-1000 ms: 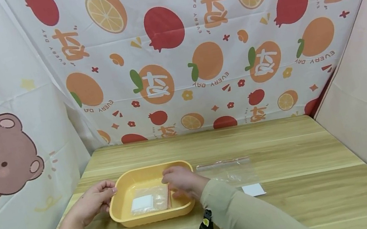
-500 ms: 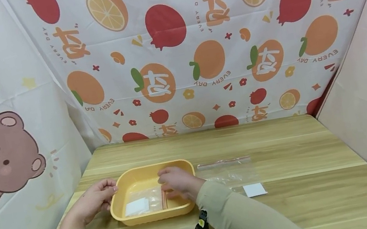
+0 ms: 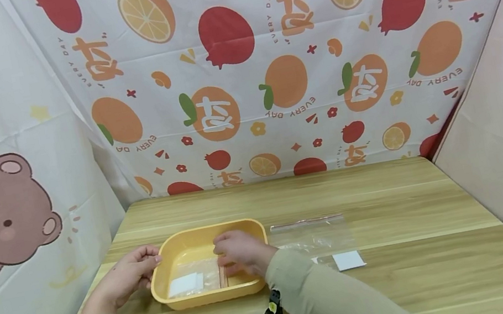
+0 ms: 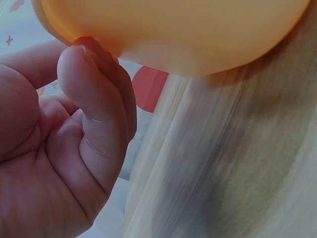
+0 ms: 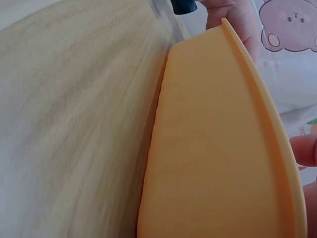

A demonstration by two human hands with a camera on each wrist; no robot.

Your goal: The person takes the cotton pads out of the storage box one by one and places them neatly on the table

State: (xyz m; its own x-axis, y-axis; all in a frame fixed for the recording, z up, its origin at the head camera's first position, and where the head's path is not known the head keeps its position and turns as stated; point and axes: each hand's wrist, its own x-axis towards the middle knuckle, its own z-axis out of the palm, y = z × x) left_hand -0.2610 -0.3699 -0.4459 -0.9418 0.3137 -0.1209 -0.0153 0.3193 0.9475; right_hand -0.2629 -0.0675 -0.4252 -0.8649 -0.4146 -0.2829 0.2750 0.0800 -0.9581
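Observation:
A yellow plastic tray (image 3: 215, 297) stands on the table. My left hand (image 3: 132, 270) pinches its left rim; in the left wrist view the thumb and a finger of that hand (image 4: 94, 114) meet at the edge of the tray (image 4: 198, 29). Inside lies a clear zip-lock bag (image 3: 208, 271) with a white card (image 3: 185, 285) in it. My right hand (image 3: 243, 251) reaches into the tray's right side, its fingertips right at the bag's red-lined zip edge. From the right wrist, the tray wall (image 5: 213, 139) hides most of this hand; its fingers (image 5: 303, 148) show apart past the rim.
To the tray's right, another clear zip-lock bag (image 3: 316, 238) lies flat on the wooden table (image 3: 428, 271). A white card (image 3: 349, 260) shows at its near edge. Fabric panels (image 3: 241, 97) with printed fruit and a bear enclose the back and sides.
The bag inside the tray has slid left, and my right hand has moved left with it. My left hand has kept its grip on the rim.

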